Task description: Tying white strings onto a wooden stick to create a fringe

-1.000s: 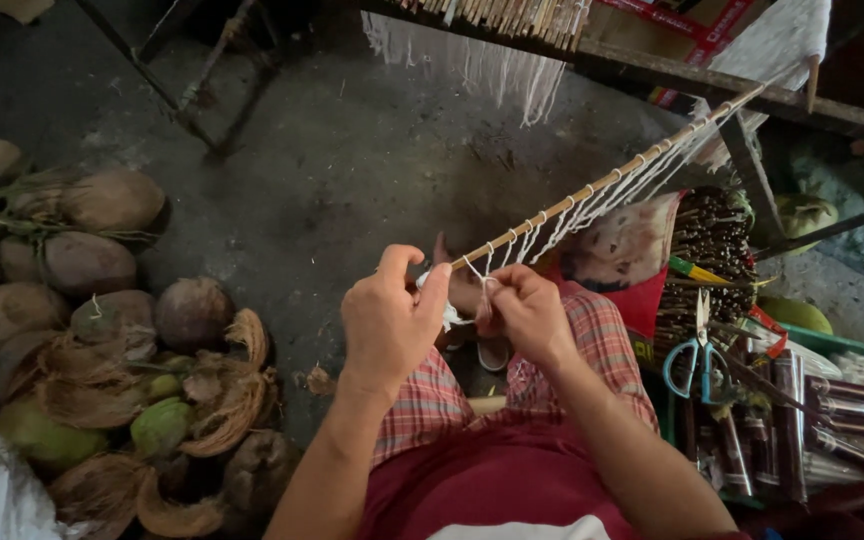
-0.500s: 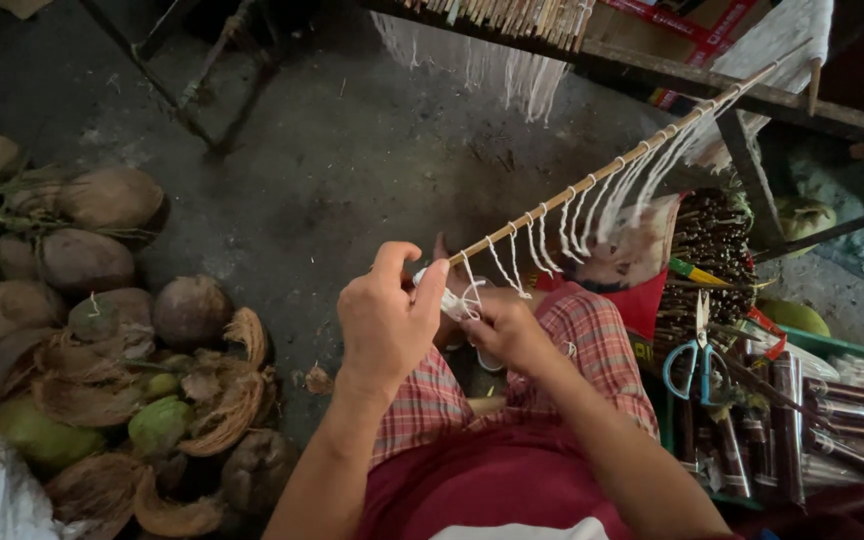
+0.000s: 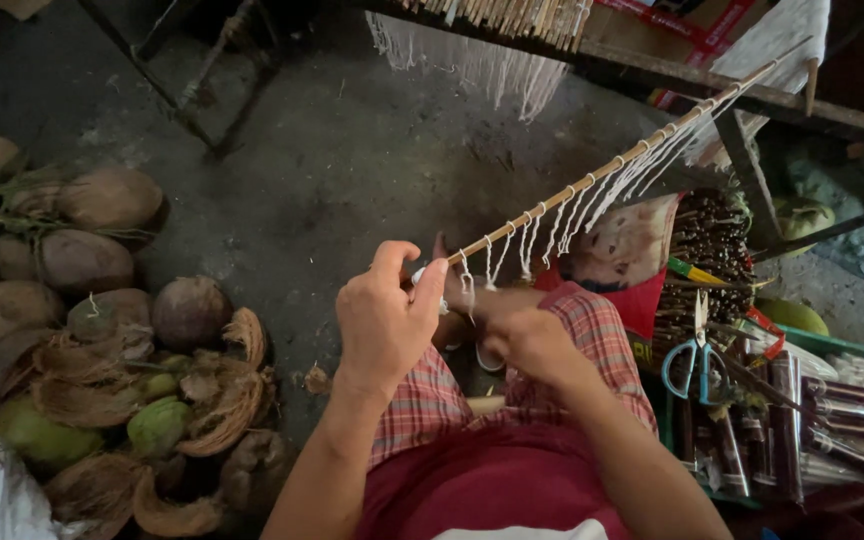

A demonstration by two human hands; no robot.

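Note:
A thin bamboo stick (image 3: 612,170) slants from my hands up to the far right, with white string (image 3: 592,205) looped along it in several hanging turns. My left hand (image 3: 384,318) pinches the near end of the stick between thumb and fingers. Just right of it and lower, over my checked-cloth knee, my right hand (image 3: 522,335) is closed and blurred, seemingly on the string's loose end below the stick. A small white wad of string (image 3: 422,278) shows at my left fingertips.
Coconuts and husks (image 3: 102,330) pile up on the left over a concrete floor (image 3: 332,150). Blue-handled scissors (image 3: 692,355) lie on bundles of dark sticks (image 3: 712,250) at right. A wooden bench (image 3: 712,85) with fringed weaving crosses the top.
My right hand dropped from the stick toward my knee, drawing the string down. The loops near the stick's end went slack, then tightened. My left hand stayed in place.

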